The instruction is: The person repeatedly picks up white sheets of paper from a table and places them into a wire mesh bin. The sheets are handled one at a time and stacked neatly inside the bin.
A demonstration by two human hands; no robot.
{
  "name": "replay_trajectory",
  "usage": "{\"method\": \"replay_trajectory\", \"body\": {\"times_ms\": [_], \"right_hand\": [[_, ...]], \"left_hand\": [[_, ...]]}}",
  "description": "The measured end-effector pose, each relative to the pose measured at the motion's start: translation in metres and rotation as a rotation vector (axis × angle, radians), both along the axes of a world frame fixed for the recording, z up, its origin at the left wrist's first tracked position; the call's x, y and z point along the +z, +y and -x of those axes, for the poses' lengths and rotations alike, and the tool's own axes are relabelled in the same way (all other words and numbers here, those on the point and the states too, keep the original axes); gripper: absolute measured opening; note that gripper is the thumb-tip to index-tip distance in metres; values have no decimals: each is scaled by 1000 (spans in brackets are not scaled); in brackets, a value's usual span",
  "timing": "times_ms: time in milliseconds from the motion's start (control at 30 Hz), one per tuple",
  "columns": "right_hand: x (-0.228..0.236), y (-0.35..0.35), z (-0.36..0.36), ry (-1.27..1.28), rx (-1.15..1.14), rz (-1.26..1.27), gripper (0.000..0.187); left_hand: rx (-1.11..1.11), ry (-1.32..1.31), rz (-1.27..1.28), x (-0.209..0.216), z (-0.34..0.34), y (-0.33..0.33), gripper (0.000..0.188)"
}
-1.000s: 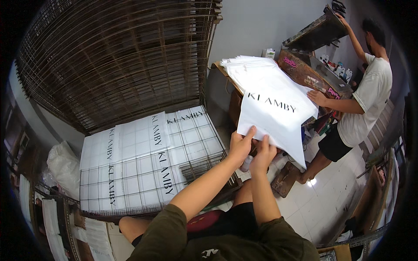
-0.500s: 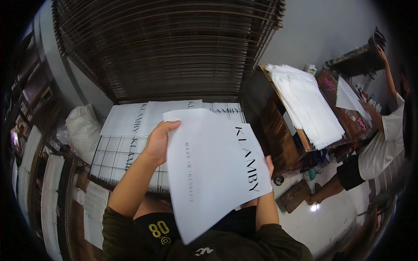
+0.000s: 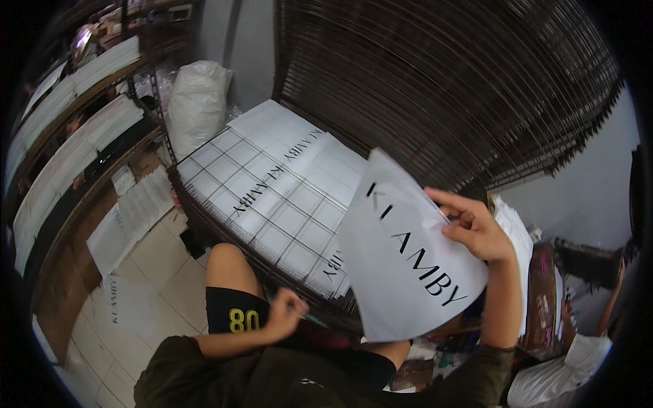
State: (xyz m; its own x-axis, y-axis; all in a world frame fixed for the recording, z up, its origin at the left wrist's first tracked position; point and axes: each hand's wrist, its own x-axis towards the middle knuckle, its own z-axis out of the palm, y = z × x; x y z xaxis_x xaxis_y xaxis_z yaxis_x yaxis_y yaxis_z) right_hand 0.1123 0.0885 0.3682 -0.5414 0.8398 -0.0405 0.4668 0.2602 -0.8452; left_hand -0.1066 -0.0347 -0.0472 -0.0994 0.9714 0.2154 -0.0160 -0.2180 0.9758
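Observation:
A white sheet point(image 3: 401, 238) with large black lettering hangs from my right hand point(image 3: 473, 224), its edge pinched between thumb and fingers. The sheet is slightly bowed and covers the right end of the wire rack point(image 3: 224, 156). Low in front of my lap, my left hand point(image 3: 287, 313) is closed with curled fingers, off the sheet and close to the rack's near edge. A thin greenish thing shows beside its fingertips, too blurred to name. On the rack, more printed white sheets point(image 3: 282, 126) lie flat, some under the wire grid.
Raised dark wire racks point(image 3: 435, 81) lean over the far side. To the left stand a full white plastic sack point(image 3: 197, 102) and shelves with stacked sheets point(image 3: 75, 163). Printed sheets point(image 3: 129, 217) lie low at left. A person in a white shirt point(image 3: 564, 370) works at lower right.
The view has swung left, so the rack now appears turned. My left hand has let go of the sheet and dropped towards my lap. My right hand now holds the sheet alone.

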Motion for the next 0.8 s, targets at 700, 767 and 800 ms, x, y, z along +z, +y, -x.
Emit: {"method": "replay_trajectory", "body": {"times_ms": [700, 767, 800], "right_hand": [[-34, 211, 317, 322, 104, -118, 54], [-90, 240, 316, 477, 16, -4, 58], [-120, 245, 322, 503, -35, -11, 60]], "left_hand": [[-1282, 677, 78, -63, -51, 49, 55], [-1305, 693, 95, -48, -49, 50, 54], [-1287, 665, 75, -51, -51, 50, 55]]}}
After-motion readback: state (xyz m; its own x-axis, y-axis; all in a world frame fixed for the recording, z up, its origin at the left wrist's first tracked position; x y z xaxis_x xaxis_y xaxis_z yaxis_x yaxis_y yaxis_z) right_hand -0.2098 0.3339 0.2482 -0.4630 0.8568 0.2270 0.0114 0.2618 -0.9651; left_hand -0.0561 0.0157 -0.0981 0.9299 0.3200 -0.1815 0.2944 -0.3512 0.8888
